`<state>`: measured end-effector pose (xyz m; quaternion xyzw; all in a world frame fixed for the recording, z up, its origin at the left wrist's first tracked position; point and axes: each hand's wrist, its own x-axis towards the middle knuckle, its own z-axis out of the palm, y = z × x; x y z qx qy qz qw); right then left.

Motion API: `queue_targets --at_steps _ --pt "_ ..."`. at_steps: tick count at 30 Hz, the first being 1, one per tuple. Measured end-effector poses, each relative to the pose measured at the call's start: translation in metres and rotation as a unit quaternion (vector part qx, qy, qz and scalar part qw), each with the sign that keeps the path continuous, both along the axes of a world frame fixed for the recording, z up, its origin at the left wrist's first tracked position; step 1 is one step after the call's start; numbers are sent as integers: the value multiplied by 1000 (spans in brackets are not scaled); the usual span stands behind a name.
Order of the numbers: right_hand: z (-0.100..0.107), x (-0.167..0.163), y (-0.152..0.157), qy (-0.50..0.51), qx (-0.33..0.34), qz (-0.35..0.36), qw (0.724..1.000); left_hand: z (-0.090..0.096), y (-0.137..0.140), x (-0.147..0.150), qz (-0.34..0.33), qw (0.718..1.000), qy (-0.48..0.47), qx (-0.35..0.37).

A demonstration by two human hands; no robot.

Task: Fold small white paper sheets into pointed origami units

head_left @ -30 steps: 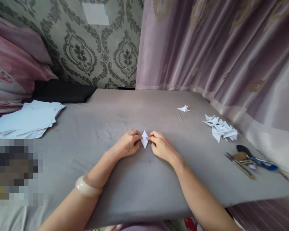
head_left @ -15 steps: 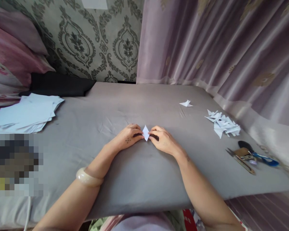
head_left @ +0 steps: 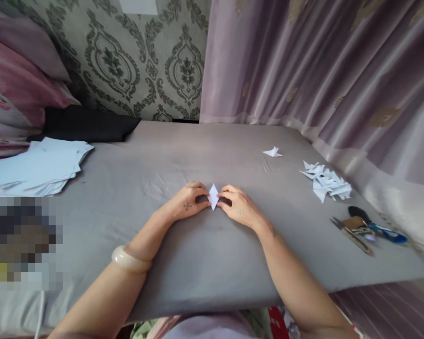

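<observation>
Both hands [head_left: 214, 207] unmoved, fingers [head_left: 202, 201] on paper [head_left: 214, 196]

One head camera, worn by the person, looking forward and down over the grey tabletop [head_left: 205, 263], hands [head_left: 189, 202] near the centre, curtain far right

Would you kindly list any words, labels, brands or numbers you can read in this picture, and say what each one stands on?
There are none to read. The stack of white sheets, the folded paper between the left hand and right hand, and the pile of folded pieces look blank. The scissors show no legible marking.
</observation>
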<state>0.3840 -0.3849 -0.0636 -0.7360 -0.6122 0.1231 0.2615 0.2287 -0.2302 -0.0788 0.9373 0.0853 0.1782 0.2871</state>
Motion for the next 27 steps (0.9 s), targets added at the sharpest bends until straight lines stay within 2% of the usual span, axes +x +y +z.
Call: queue_targets --at_steps 4,10,18,27 --pt "1 -2 0 -2 2 -5 1000 4 0 -1 1 1000 16 -7" --pt "0 -4 2 -3 21 -10 1000 -1 2 1 1 1000 8 -8" --pt "-4 3 3 52 27 -13 998 -7 3 5 18 1000 -2 18" --pt "-1 -3 2 25 16 -28 999 -8 2 5 28 1000 -3 12"
